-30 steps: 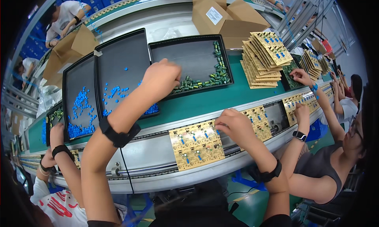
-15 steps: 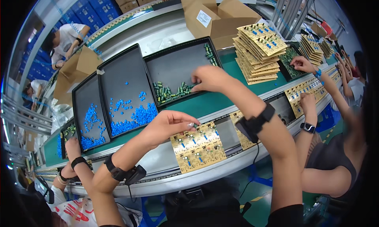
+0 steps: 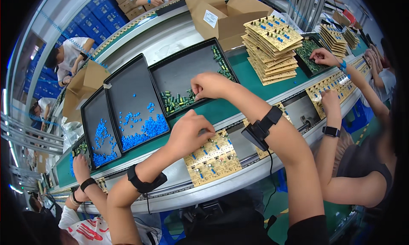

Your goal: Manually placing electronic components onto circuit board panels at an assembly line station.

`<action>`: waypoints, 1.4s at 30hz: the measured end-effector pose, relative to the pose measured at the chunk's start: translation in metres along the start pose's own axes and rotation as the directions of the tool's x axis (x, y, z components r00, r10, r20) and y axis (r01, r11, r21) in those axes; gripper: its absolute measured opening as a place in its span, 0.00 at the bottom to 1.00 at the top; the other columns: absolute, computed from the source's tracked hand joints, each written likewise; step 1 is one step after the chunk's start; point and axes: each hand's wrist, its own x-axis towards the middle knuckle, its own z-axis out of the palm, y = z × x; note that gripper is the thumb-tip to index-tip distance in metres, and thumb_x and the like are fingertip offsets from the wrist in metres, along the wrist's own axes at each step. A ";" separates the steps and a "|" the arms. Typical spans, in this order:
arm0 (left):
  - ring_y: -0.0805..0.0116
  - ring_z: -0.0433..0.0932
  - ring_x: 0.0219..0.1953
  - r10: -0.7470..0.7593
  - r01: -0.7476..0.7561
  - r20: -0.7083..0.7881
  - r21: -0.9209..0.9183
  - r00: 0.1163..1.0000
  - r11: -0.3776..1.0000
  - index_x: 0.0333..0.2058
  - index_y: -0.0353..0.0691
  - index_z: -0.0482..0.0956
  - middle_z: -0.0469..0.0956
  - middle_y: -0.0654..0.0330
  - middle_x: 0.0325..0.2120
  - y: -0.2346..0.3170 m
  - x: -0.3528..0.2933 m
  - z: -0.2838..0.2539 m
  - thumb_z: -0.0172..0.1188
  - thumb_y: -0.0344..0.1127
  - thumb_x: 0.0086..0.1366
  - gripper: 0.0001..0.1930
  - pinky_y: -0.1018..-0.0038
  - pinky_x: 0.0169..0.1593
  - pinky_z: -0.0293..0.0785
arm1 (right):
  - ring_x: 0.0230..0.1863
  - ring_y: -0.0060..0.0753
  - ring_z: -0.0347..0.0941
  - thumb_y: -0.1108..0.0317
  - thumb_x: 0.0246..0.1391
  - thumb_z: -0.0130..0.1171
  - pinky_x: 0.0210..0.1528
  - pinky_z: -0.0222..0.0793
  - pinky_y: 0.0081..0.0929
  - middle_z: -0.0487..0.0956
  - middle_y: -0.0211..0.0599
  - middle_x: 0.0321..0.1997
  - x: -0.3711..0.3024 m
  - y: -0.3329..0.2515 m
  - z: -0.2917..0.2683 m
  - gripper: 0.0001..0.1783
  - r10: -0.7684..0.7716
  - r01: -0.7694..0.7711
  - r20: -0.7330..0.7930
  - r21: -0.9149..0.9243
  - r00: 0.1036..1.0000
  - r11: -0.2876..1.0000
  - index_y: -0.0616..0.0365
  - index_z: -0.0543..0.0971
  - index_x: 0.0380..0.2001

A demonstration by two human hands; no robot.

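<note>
My left hand [image 3: 187, 134] is bent over the top edge of a tan circuit board [image 3: 215, 166] on the conveyor, its thumb and fingers closed together at the board's surface. What they pinch, if anything, is hidden. The board carries rows of small blue, white and dark parts. My right hand [image 3: 208, 86] reaches into a black tray [image 3: 181, 68], fingertips drawn together among small green cylindrical components [image 3: 179, 101]. I cannot make out whether a component is between them. Each of my wrists wears a black strapped device.
Two black trays with small blue components [image 3: 147, 132] stand left. A tall stack of circuit boards [image 3: 272, 51] and an open cardboard box [image 3: 226, 21] are behind, to the right. A co-worker's hand [image 3: 330, 101] is over boards on the right; another's hand [image 3: 81, 166] is at left.
My left hand has turned its fingers down onto the board; the small green part seen at its fingertips is now hidden. My right hand has shifted left along the green components.
</note>
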 end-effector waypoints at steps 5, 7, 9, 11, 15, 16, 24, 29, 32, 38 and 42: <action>0.63 0.70 0.32 -0.053 0.046 0.078 0.079 0.996 0.996 0.23 0.44 0.83 0.78 0.65 0.23 0.001 0.003 0.010 0.65 0.31 0.45 0.03 0.70 0.38 0.70 | 0.35 0.40 0.76 0.62 0.40 0.69 0.37 0.70 0.38 0.79 0.33 0.27 -0.012 -0.002 0.009 0.11 -0.010 0.006 -0.246 -0.017 0.969 1.000 0.54 0.76 0.23; 0.63 0.70 0.32 -0.073 0.060 0.108 0.123 0.992 0.991 0.22 0.44 0.83 0.78 0.65 0.22 0.002 0.003 0.012 0.65 0.31 0.45 0.03 0.69 0.38 0.70 | 0.36 0.40 0.76 0.62 0.42 0.67 0.38 0.69 0.39 0.78 0.33 0.28 -0.016 -0.006 0.007 0.10 -0.018 0.007 -0.277 -0.040 0.961 0.999 0.53 0.77 0.23; 0.63 0.69 0.31 -0.058 0.042 0.106 0.153 0.993 0.987 0.23 0.43 0.83 0.78 0.65 0.23 0.002 0.002 0.014 0.66 0.31 0.45 0.03 0.69 0.37 0.69 | 0.37 0.40 0.75 0.62 0.43 0.66 0.40 0.69 0.39 0.78 0.33 0.28 -0.016 -0.007 0.008 0.09 -0.027 0.008 -0.310 -0.063 0.950 0.998 0.52 0.77 0.24; 0.64 0.68 0.30 -0.042 0.022 0.104 0.184 0.994 0.983 0.24 0.43 0.83 0.78 0.66 0.24 0.003 0.002 0.016 0.67 0.31 0.45 0.04 0.69 0.36 0.69 | 0.39 0.41 0.74 0.63 0.45 0.64 0.42 0.68 0.41 0.78 0.33 0.30 -0.015 -0.004 0.012 0.07 -0.090 0.056 -0.428 -0.093 0.899 0.994 0.52 0.77 0.26; 0.64 0.68 0.31 0.012 -0.027 0.055 0.275 0.998 0.961 0.23 0.44 0.83 0.78 0.66 0.23 0.006 -0.002 0.020 0.67 0.31 0.45 0.04 0.69 0.36 0.67 | 0.36 0.40 0.73 0.64 0.48 0.61 0.38 0.68 0.38 0.76 0.34 0.28 -0.014 -0.008 0.017 0.05 -0.133 0.080 -0.533 -0.121 0.836 0.989 0.52 0.77 0.27; 0.64 0.68 0.31 0.030 -0.041 0.042 0.304 0.999 0.952 0.23 0.44 0.83 0.78 0.67 0.23 0.008 -0.003 0.021 0.67 0.31 0.45 0.04 0.69 0.36 0.66 | 0.36 0.41 0.73 0.65 0.48 0.61 0.38 0.68 0.38 0.75 0.35 0.29 -0.015 -0.010 0.017 0.05 -0.136 0.084 -0.556 -0.118 0.820 0.989 0.52 0.78 0.27; 0.63 0.69 0.32 0.092 -0.061 -0.077 0.338 0.993 0.939 0.28 0.44 0.83 0.76 0.66 0.26 0.009 -0.025 0.020 0.65 0.32 0.48 0.06 0.67 0.36 0.63 | 0.33 0.45 0.71 0.66 0.50 0.59 0.35 0.69 0.36 0.73 0.39 0.30 -0.052 -0.050 0.016 0.05 -0.170 0.173 -0.615 -0.056 0.770 0.983 0.54 0.78 0.30; 0.62 0.71 0.33 0.092 0.083 -0.313 0.502 0.945 0.861 0.39 0.44 0.80 0.75 0.62 0.25 -0.016 -0.008 -0.030 0.57 0.28 0.52 0.13 0.67 0.36 0.66 | 0.32 0.25 0.75 0.69 0.57 0.56 0.31 0.67 0.22 0.77 0.30 0.29 -0.120 -0.071 0.019 0.05 0.208 0.082 -0.330 0.685 0.921 0.724 0.59 0.77 0.33; 0.61 0.72 0.34 0.122 0.125 -0.356 0.596 0.927 0.794 0.36 0.42 0.79 0.75 0.61 0.26 -0.048 0.003 -0.033 0.57 0.27 0.51 0.12 0.67 0.38 0.67 | 0.34 0.20 0.75 0.70 0.60 0.53 0.33 0.67 0.18 0.78 0.30 0.32 -0.145 -0.057 0.038 0.07 0.361 -0.034 -0.143 0.896 0.921 0.443 0.62 0.77 0.35; 0.59 0.73 0.39 0.028 0.056 -0.124 0.623 0.992 0.780 0.33 0.41 0.79 0.76 0.59 0.28 -0.067 0.018 -0.029 0.59 0.28 0.52 0.08 0.66 0.44 0.70 | 0.38 0.26 0.77 0.74 0.59 0.51 0.37 0.69 0.20 0.80 0.37 0.36 -0.169 -0.050 0.048 0.10 0.400 -0.085 -0.049 0.947 0.915 0.311 0.64 0.76 0.43; 0.57 0.74 0.40 -0.096 0.106 -0.047 0.551 0.994 0.828 0.30 0.40 0.79 0.78 0.58 0.30 -0.071 0.030 -0.030 0.61 0.33 0.54 0.05 0.64 0.44 0.70 | 0.38 0.27 0.78 0.77 0.57 0.52 0.38 0.70 0.20 0.80 0.37 0.36 -0.176 -0.057 0.046 0.10 0.418 -0.127 -0.045 0.918 0.907 0.375 0.65 0.75 0.43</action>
